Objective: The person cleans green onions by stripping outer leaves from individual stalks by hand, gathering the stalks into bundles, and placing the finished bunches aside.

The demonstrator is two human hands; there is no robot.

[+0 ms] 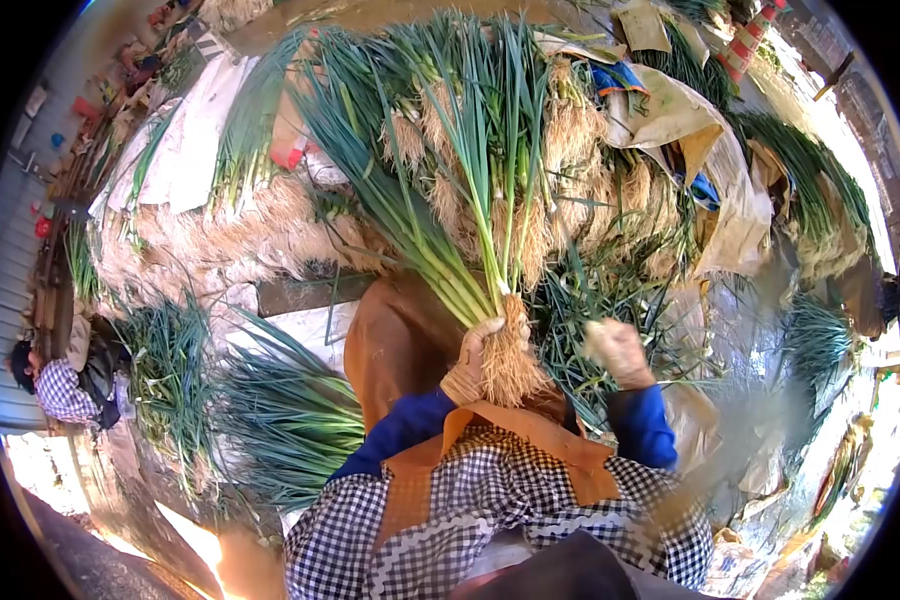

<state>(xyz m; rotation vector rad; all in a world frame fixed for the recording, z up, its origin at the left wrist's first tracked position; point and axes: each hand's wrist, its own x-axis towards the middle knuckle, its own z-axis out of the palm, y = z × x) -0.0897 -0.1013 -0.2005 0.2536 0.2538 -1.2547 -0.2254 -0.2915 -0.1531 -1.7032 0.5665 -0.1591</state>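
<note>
My left hand (469, 366), in a tan glove, is wrapped round the lower stems of a bunch of green onions (457, 290). The bunch's pale, stringy roots hang toward my chest, and its green leaves fan out away from me over the pile. My right hand (620, 352) is raised to the right of the roots, apart from the bunch. Motion blurs it, so its fingers cannot be made out. Under it lie loose green leaves (580, 330). An orange-brown apron (400, 340) covers my lap.
A long heap of green onions with roots toward me (250, 235) spans the far side. More onions (290, 420) lie at my left. A co-worker (65, 388) sits far left. A striped cone (745, 45) stands at the upper right, beyond draped sacking (680, 115).
</note>
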